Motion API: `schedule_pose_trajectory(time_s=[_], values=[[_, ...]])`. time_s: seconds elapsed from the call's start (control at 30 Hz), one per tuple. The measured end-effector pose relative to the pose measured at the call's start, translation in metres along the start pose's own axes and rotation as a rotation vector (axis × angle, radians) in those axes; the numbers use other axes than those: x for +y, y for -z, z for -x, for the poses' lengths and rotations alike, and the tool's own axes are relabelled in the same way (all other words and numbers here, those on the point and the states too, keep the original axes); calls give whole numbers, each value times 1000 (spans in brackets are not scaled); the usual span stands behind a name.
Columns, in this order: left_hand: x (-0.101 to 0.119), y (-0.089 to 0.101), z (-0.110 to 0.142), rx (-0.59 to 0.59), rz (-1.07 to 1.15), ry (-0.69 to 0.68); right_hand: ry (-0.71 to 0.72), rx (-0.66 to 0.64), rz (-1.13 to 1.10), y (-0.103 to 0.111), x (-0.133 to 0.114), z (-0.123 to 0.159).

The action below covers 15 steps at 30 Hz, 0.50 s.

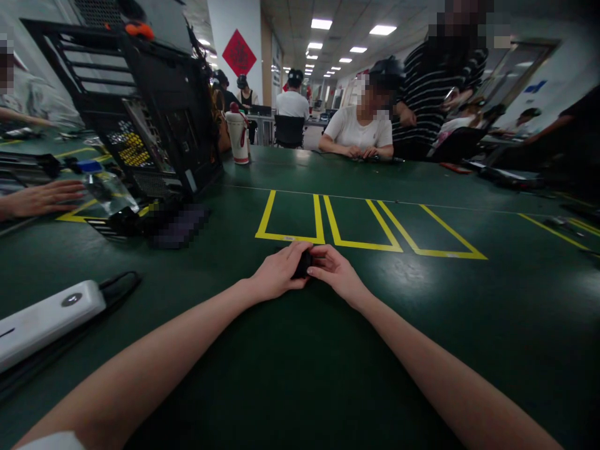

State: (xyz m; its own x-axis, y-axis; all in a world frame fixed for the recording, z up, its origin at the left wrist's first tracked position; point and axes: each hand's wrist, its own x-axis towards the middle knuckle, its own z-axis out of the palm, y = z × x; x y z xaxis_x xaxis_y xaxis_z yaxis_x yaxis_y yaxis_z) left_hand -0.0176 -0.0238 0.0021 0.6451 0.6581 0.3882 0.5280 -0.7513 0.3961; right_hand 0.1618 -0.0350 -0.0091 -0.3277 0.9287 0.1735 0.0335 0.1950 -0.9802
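A small, dark, rounded object (303,265) is between my two hands, low over the green table (290,362). My left hand (280,270) curls over its left side, hiding much of it. From the right, my right hand (336,272) closes on it with bent fingers and thumb. Its exact kind cannot be made out. Just beyond my fingers, yellow tape (365,245) marks several boxes on the tabletop.
An open black computer case (159,125) stands at left, beside a plastic bottle (105,187) and a co-worker's hand (44,199). A paper cup (238,137) stands farther back. A white device (51,319) with a black cable lies near left. People sit across the table.
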Motion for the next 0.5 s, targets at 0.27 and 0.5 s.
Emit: schedule_pose_trajectory(time_s=[0.27,0.5], values=[[-4,2,-1,-29,4,-20,2,-24,-11,0,0,1],[-4,0,-1,-26,-18,-19,-21,23,39,-2,-2,-1]])
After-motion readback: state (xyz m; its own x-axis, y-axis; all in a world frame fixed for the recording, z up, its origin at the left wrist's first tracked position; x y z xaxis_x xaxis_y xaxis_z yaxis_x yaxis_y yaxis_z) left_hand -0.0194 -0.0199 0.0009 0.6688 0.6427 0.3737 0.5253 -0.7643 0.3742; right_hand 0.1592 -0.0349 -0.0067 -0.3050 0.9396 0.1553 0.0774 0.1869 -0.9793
